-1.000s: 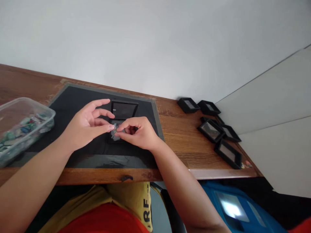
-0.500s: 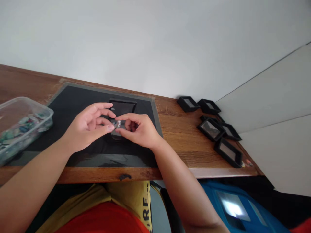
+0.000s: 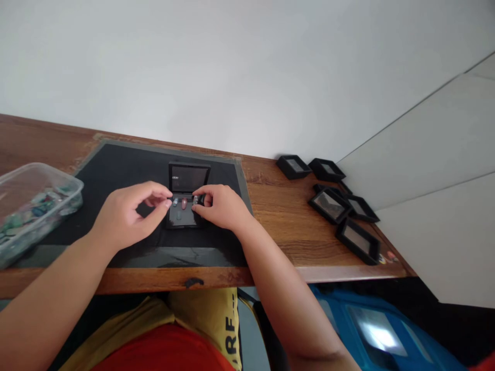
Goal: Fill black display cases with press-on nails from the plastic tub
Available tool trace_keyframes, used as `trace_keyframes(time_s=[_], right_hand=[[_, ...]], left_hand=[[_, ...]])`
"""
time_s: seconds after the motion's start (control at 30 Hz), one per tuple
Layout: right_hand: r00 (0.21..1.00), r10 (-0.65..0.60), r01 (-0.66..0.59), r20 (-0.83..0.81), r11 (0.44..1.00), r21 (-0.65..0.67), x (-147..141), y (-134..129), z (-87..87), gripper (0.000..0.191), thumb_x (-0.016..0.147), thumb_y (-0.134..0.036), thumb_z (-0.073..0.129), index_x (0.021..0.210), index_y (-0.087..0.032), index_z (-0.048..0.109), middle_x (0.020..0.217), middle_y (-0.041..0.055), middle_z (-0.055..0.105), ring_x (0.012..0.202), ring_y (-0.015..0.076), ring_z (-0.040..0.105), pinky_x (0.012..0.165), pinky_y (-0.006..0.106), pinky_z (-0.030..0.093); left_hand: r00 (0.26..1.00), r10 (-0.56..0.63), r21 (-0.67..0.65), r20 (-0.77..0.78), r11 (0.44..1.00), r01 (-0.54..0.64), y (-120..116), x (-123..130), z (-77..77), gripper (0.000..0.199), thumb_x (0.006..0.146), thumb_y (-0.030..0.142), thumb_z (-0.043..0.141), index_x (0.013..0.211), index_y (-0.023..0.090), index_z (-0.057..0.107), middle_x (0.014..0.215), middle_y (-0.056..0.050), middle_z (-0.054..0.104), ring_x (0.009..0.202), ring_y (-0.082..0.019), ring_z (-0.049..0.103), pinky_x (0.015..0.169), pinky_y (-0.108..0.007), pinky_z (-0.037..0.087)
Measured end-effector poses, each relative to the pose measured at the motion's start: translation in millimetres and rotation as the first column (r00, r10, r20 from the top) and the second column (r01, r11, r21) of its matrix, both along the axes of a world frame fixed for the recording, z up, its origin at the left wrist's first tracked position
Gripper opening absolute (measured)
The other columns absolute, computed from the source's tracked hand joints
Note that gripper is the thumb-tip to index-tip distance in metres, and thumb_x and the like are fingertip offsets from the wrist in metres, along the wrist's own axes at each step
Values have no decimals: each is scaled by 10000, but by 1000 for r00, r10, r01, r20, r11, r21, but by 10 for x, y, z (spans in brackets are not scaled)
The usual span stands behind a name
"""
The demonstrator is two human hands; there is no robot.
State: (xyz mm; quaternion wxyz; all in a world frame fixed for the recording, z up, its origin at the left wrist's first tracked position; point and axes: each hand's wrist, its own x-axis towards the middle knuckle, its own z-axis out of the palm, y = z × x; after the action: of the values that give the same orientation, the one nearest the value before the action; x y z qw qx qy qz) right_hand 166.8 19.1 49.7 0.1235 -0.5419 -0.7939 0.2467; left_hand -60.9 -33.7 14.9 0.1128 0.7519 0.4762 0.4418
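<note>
On a black mat (image 3: 127,165) stands an open black case (image 3: 189,178) with its lid raised. Several small stones lie in its base, among them a reddish one (image 3: 184,204) and a greenish one (image 3: 178,216). My right hand (image 3: 220,206) pinches a small pale stone (image 3: 195,200) at the right side of the base. At the case's left edge is my left hand (image 3: 131,214), thumb and fingertips pressed together; whatever they may hold is too small to make out.
A clear plastic tub (image 3: 73,193) of coloured stones sits at the left. Several black framed boxes (image 3: 330,203) are grouped on the wooden table (image 3: 278,221) at the right, near the wall.
My hands have moved apart, uncovering the case and the stones in its base. The fingers of my left hand have closed together. My right hand has shifted slightly with the pale stone.
</note>
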Motion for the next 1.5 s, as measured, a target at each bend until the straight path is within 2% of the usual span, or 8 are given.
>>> trace_keyframes(time_s=[0.1, 0.2, 0.63, 0.83, 1.03, 1.17, 1.3, 1.5], right_hand=[[1000, 10, -11, -16, 1000, -25, 14, 1, 7, 314, 832, -268, 772, 1137, -223, 829, 772, -4, 747, 690, 132, 602, 654, 277, 367], [999, 22, -23, -29, 999, -45, 16, 2, 9, 334, 822, -252, 774, 1151, -228, 828, 780, -7, 749, 693, 129, 605, 658, 275, 377], [999, 19, -21, -33, 997, -74, 9, 31, -27, 328, 875, -258, 803, 1198, -210, 835, 766, -9, 738, 650, 105, 575, 665, 275, 391], [997, 56, -60, -62, 995, -75, 11, 42, -63, 336, 889, -207, 781, 1222, -219, 825, 756, -21, 725, 649, 100, 569, 678, 272, 394], [982, 66, -79, -175, 994, -70, 38, 29, -63, 373, 848, -203, 812, 1221, -205, 812, 707, -39, 683, 630, 89, 554, 660, 244, 381], [922, 124, -156, -366, 986, -59, 41, 16, -73, 209, 882, -241, 789, 1073, -183, 850, 661, -38, 657, 574, 72, 481, 605, 237, 356], [813, 206, -236, -545, 972, 16, 24, -3, -103, 138, 876, -262, 806, 970, -172, 854, 784, 11, 748, 609, 80, 484, 579, 241, 365], [710, 275, -310, -648, 949, 63, 12, -33, -104, 234, 797, -289, 897, 995, -175, 843, 681, -41, 630, 593, 72, 460, 561, 229, 378]], left_hand=[[962, -44, 40, -271, 998, 57, 14, 19, -15, 199, 968, 333, 599, 939, 234, 769, 850, -27, 787, 762, -201, 714, 707, -329, 535], [915, -67, 8, -398, 997, 76, 24, 57, -54, 288, 981, 409, 581, 982, 237, 813, 829, -47, 780, 774, -230, 711, 675, -342, 507], [928, -99, -167, -359, 985, 41, 84, 8, -133, 312, 947, 508, 624, 951, 306, 862, 667, -17, 669, 604, -187, 603, 562, -305, 388], [917, -108, -198, -385, 980, 32, 101, -22, -173, 392, 1012, 504, 520, 940, 304, 850, 838, -46, 783, 718, -224, 682, 605, -331, 416], [968, -43, -235, -248, 972, -17, 90, 4, -120, 372, 1019, 510, 520, 966, 277, 804, 1012, -43, 831, 869, -253, 745, 726, -350, 486], [994, -55, -326, -92, 945, 22, 72, 42, -51, 405, 1030, 554, 492, 954, 262, 762, 913, -21, 807, 767, -210, 709, 673, -321, 461], [998, -63, -393, 27, 917, 68, 55, 62, -13, 429, 1036, 579, 480, 964, 245, 739, 878, -23, 770, 799, -206, 682, 682, -304, 462], [984, -96, -407, 153, 901, 151, 43, 77, 5, 438, 1017, 581, 526, 826, 223, 691, 718, 9, 632, 668, -155, 563, 633, -277, 425]])
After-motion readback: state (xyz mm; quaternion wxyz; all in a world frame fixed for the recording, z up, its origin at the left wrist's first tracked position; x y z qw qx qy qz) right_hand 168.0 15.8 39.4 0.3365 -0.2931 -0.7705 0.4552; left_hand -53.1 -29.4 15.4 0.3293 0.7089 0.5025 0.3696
